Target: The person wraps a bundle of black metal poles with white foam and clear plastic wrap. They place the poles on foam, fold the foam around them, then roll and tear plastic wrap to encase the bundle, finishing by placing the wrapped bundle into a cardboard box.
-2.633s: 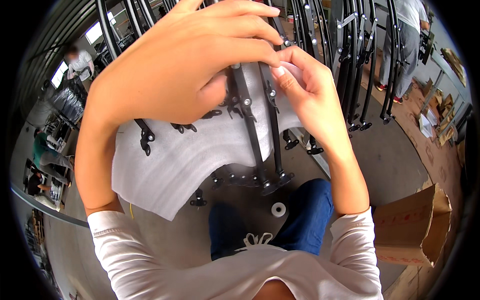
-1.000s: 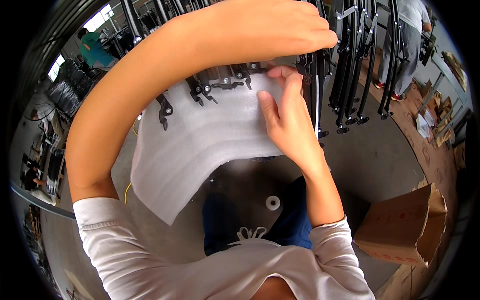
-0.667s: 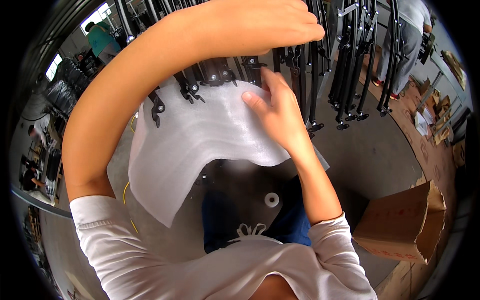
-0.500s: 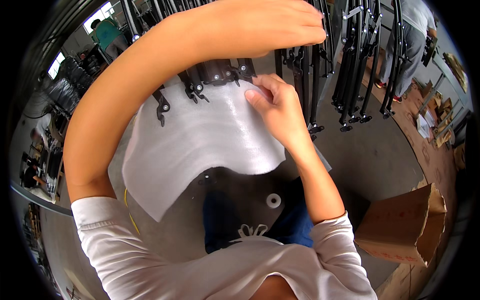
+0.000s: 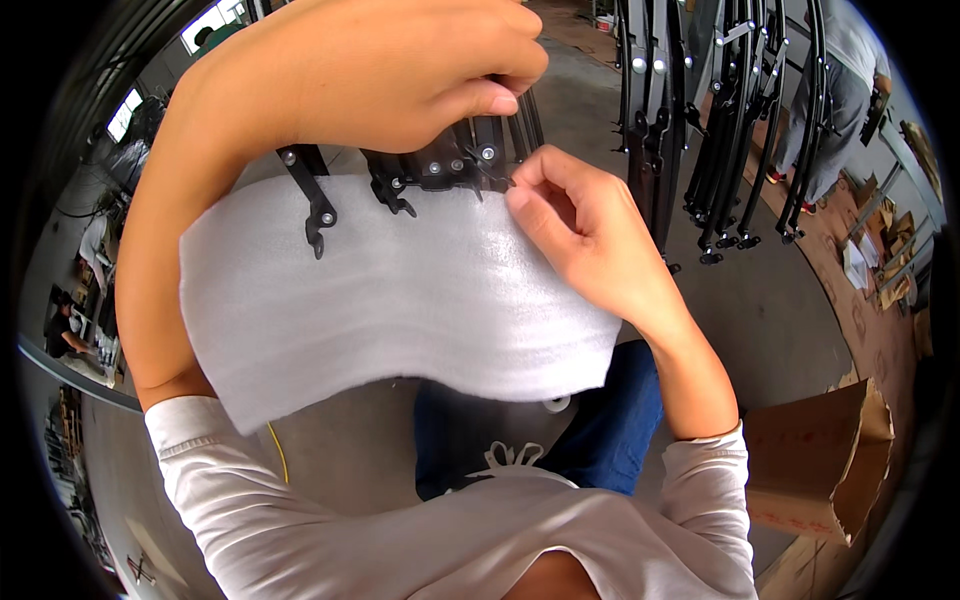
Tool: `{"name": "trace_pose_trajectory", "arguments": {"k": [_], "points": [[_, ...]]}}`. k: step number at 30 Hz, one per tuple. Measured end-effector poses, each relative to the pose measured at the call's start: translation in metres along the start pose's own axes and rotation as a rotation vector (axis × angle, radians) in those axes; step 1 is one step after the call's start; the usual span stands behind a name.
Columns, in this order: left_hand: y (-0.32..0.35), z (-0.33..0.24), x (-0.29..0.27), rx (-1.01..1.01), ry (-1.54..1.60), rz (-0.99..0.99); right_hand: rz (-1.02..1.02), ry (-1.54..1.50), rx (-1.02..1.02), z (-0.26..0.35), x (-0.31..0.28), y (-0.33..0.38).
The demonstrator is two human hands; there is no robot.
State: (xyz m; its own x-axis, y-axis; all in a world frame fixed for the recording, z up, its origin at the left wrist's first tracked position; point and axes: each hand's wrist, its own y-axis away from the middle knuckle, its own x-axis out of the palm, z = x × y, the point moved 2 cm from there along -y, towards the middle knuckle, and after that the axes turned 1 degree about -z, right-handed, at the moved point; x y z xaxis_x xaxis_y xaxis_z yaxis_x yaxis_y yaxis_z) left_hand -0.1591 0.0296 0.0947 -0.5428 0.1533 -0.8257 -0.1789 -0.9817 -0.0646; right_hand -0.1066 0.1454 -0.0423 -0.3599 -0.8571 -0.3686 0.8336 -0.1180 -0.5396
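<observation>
Grey floor (image 5: 760,305) lies below. Positioning seems the step: right hand (image 5: 590,235) pinches white sheet (image 5: 400,290); left hand (image 5: 430,70) curls, contents unclear. Next calls for steadiness.

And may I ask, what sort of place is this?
Most likely a factory workshop for metal parts: hinged black metal bars hang in clusters, an open cardboard box sits nearby, and another person in grey trousers stands at the far right.
</observation>
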Motion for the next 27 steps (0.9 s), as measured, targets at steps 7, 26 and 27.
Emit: {"name": "trace_pose_trajectory", "arguments": {"k": [7,26,27], "points": [[0.012,-0.016,-0.012,-0.102,0.023,-0.037,-0.053,0.003,-0.021,0.008,0.009,-0.007],[0.152,-0.062,0.060,-0.967,0.847,-0.444,-0.119,-0.320,-0.047,0.004,0.041,-0.026],[0.150,-0.059,0.066,-0.965,0.979,-0.463,-0.092,-0.377,-0.062,0.006,0.042,-0.026]]}}
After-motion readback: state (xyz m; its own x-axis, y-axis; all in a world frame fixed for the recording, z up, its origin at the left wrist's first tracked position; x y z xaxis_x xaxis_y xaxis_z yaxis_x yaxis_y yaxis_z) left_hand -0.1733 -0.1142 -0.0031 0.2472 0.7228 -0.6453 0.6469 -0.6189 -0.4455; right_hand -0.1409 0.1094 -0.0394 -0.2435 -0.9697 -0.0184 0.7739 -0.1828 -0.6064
